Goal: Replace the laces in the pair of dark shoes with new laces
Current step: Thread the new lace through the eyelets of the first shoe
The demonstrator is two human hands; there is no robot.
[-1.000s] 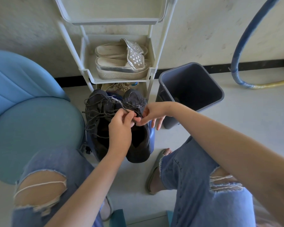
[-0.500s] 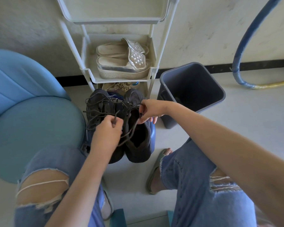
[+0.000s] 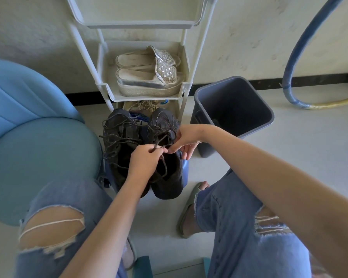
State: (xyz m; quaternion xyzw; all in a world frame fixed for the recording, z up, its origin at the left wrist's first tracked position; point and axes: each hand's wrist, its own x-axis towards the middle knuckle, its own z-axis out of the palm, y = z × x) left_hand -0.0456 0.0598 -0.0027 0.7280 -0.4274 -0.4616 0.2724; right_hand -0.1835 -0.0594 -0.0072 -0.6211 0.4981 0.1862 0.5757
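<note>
Left grip pinches a lace above a shoe; right grip reaches that lace, but I cannot tell whether it grasps it.

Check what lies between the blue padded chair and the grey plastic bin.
In the head view, the pair of dark lace-up shoes stands there, with the left hand and right hand pinching a dark lace above them.
</note>
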